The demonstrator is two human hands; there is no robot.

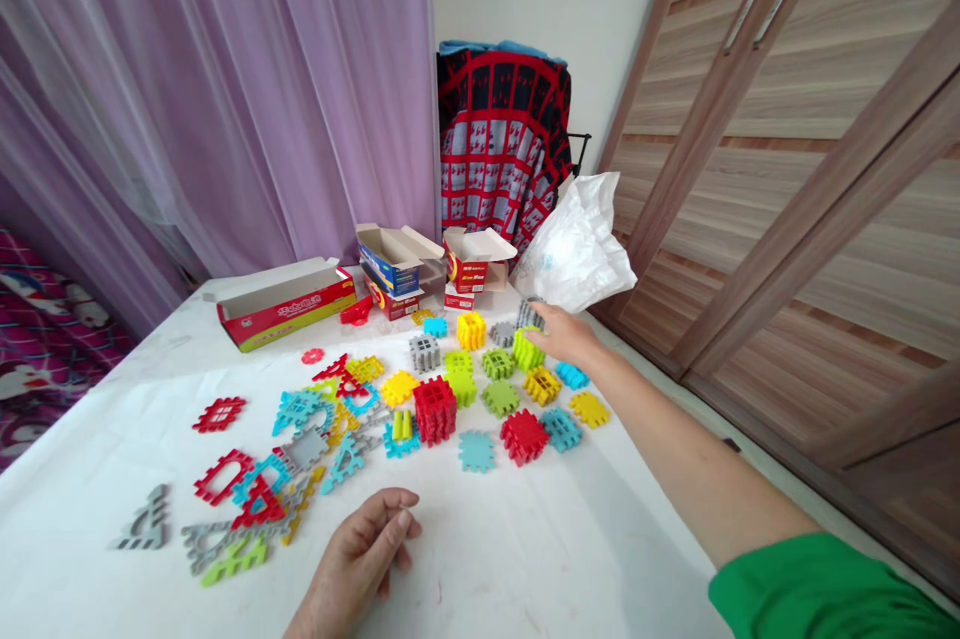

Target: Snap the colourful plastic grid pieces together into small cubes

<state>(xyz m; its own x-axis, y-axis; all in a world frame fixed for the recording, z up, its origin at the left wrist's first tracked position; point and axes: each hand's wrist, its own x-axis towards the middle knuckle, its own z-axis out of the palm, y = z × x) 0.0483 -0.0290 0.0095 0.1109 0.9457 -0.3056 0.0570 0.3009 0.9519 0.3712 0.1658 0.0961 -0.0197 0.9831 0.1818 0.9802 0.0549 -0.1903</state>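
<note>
My left hand (367, 551) rests near the front of the white table with fingers loosely curled and apart, holding nothing. My right hand (564, 333) reaches to the far right of the pieces. Its fingertips are at a stack of grey interlocking tiles (529, 315), just above a lime-green tile stack (528, 351); which of them it grips is hard to see. Nearby are a yellow stack (541, 385), a green stack (498, 363) and a blue piece (571, 376). Between the hands stand a tall red stack (435, 411), a lower red stack (523, 437) and a flat light-blue tile (476, 451).
Loose frames and triangles, such as a red frame (223, 476) and a grey triangle (148, 521), lie scattered at left. Along the back are a long red box (289, 314), a blue box (390, 264), a small red box (466, 274) and a white plastic bag (581, 244). Wardrobe doors (780, 169) flank the right.
</note>
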